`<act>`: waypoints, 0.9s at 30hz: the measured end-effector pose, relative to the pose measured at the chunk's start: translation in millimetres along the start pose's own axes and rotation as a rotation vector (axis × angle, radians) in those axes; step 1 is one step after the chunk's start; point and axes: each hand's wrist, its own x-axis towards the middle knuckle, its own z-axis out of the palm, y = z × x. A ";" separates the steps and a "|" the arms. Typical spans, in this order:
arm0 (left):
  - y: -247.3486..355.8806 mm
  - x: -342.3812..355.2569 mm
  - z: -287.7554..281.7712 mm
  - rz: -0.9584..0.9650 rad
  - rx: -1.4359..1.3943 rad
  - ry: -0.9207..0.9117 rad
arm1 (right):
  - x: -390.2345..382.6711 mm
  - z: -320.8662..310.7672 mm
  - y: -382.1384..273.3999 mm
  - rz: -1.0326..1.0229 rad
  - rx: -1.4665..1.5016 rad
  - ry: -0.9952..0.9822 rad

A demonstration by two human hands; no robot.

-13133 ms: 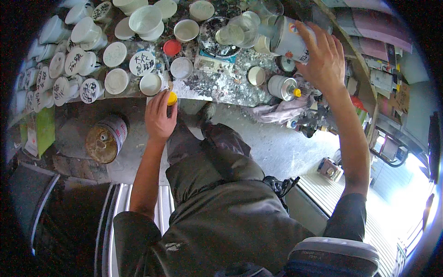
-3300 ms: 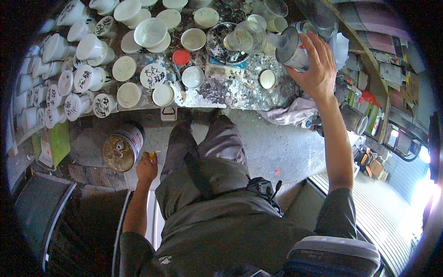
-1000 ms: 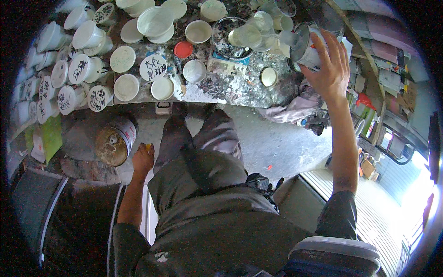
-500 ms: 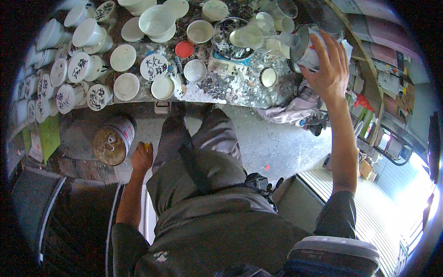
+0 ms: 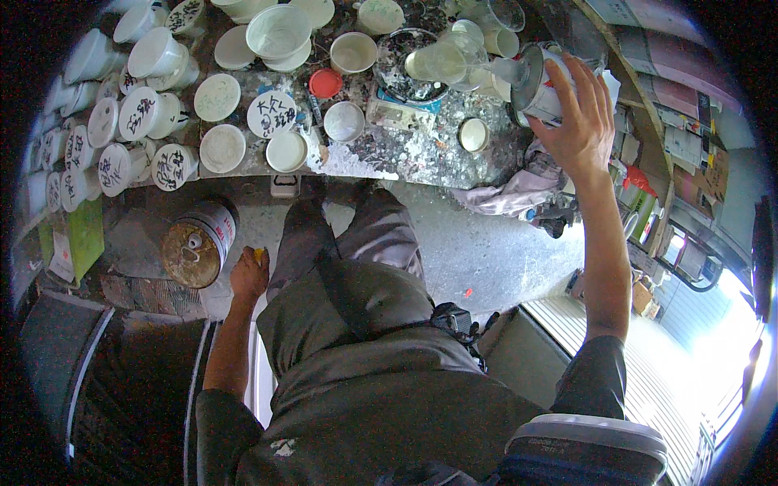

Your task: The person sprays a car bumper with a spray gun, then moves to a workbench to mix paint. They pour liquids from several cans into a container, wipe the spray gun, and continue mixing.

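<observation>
My right hand (image 5: 577, 113) is wrapped round a metal can (image 5: 539, 81) with a pale label, at the bench's far right. The can is tipped to the left, and its narrow neck points toward some clear plastic cups (image 5: 458, 58). Whether liquid is running out I cannot make out. Beside my left thigh hangs my left hand (image 5: 249, 275), its fingers curled round a small yellow piece (image 5: 259, 254) of which only a bit shows. To the left of that hand stands a large round paint can (image 5: 191, 253) with a stained lid.
Many white lidded tubs (image 5: 139, 113) crowd the bench's left side. A red lid (image 5: 326, 83), a small cup of pale liquid (image 5: 474, 134) and a round paint-smeared tray (image 5: 397, 81) lie on the spattered bench (image 5: 421, 158). A crumpled cloth (image 5: 519, 190) hangs over its front edge.
Almost nothing differs. My right hand keeps the can tipped in the same place, and my left hand stays low by my thigh. The view has shifted very slightly.
</observation>
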 end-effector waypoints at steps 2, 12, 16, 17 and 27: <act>0.0 0.0 0.9 -0.044 -0.006 -0.040 | -0.2 -0.2 0.1 0.003 0.001 -0.003; -8.3 -0.2 9.7 0.053 0.060 0.001 | -0.4 -3.1 0.6 0.018 -0.013 -0.029; 6.0 0.8 -1.6 -0.057 0.023 -0.049 | 1.5 -4.9 0.9 0.002 -0.054 -0.032; 8.9 1.1 -4.0 -0.053 0.024 -0.022 | 2.5 -5.2 1.0 -0.006 -0.049 -0.034; 4.1 3.7 3.8 0.041 0.054 0.013 | 11.1 -8.5 0.2 -0.048 -0.035 -0.068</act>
